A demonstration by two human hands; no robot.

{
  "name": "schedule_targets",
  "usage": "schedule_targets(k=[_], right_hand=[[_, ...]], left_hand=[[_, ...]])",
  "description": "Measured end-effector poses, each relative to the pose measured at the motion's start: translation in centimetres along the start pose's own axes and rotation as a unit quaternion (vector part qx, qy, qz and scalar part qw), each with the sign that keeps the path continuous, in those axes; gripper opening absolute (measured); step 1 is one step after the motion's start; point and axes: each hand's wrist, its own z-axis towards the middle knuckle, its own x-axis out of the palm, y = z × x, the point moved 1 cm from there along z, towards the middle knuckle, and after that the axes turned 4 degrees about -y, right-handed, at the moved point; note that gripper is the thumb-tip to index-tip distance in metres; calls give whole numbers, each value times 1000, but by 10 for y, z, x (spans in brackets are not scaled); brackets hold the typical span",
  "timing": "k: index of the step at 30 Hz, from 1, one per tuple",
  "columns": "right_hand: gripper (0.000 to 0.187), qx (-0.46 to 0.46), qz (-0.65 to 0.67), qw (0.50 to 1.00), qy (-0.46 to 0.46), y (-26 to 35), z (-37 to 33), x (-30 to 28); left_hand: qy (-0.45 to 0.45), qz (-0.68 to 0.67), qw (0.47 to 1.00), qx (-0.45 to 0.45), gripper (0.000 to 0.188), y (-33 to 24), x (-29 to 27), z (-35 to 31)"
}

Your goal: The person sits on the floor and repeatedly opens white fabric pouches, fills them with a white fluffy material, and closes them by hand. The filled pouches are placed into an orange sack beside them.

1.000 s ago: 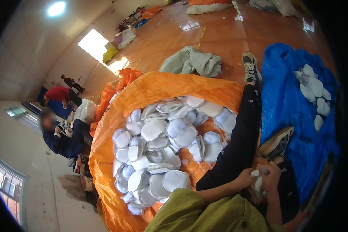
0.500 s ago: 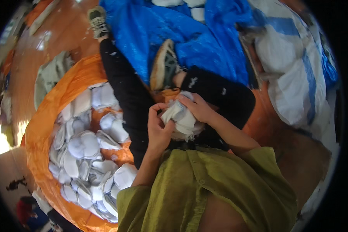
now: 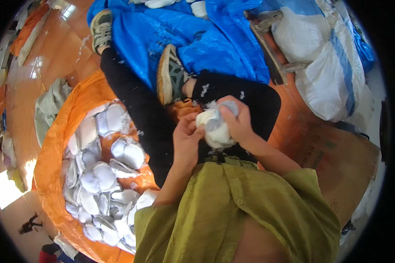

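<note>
Over my lap I hold a soft white padded piece (image 3: 218, 135), rounded, with a thin greyish layer on part of it. My left hand (image 3: 187, 139) pinches its left edge between thumb and bent fingers. On the far right side, my right hand (image 3: 238, 122) is closed round it, thumb on top. White fluff (image 3: 205, 90) clings to my black trouser leg near the hands. To my left, an orange plastic sack (image 3: 52, 175) lies spread open, with a heap of similar rounded white pads (image 3: 99, 177) in it.
A blue tarp (image 3: 224, 48) lies ahead, past my shoes, with several white pieces (image 3: 199, 8) at its far edge. A wooden frame (image 3: 270, 55) and a stuffed white sack with blue stripes (image 3: 327, 83) stand at the right. Nearer lies flat cardboard (image 3: 338, 171). Grey cloth (image 3: 50, 105) lies left.
The view has shifted slightly. My right hand has turned on the pad, and the pad sits differently, with its greyish layer showing more. Both hands keep their hold.
</note>
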Motion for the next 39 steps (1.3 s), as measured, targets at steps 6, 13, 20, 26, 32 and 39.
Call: schedule_targets(k=[6, 13, 20, 26, 32, 39], right_hand=[[46, 171, 94, 981, 1, -23, 2, -17], [23, -150, -206, 967, -20, 18, 21, -26], [23, -177, -329, 890, 260, 41, 22, -24], [19, -188, -273, 918, 216, 41, 16, -16], [15, -112, -177, 970, 124, 41, 9, -12], [13, -120, -123, 982, 75, 44, -1, -8]], left_hand=[[89, -130, 981, -113, 28, 9, 16, 12], [4, -124, 985, -118, 18, 17, -8, 35], [-10, -37, 983, -179, 19, 7, -12, 33], [75, -19, 984, -158, 22, -6, 2, 17], [101, 184, 978, 12, 41, -23, 20, 6], [58, 160, 985, -8, 41, -8, 30, 13]])
